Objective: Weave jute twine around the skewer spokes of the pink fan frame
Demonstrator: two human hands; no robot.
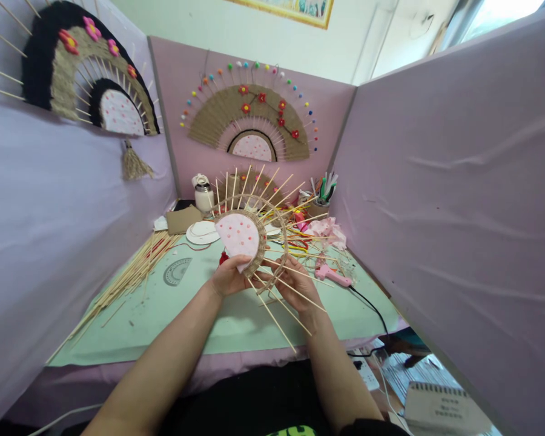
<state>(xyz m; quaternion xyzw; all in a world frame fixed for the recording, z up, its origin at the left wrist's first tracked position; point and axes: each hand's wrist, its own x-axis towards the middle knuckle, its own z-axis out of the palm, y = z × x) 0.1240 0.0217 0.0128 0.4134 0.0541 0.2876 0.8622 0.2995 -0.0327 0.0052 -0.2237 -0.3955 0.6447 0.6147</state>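
Observation:
My left hand (229,277) is closed on the lower edge of a handmade fan (239,236), thumb on its face. The fan has a white half-disc with pink dots, rimmed by brown twine, and thin wooden sticks (275,315) spread out from it. A loop of twine (285,224) runs across the sticks in a wider arc. On the right side, my right hand (296,284) grips the twine where it crosses the lower sticks; its fingertips are partly hidden behind them. The fan is tilted and held above the table.
On the green tabletop (163,321) lie a bundle of sticks (122,275), a protractor (177,272) and a pink glue gun (333,274) with a black cord. Behind stand a white bottle (203,195) and a tool holder (320,208). Fabric-covered panels (436,175) enclose the table.

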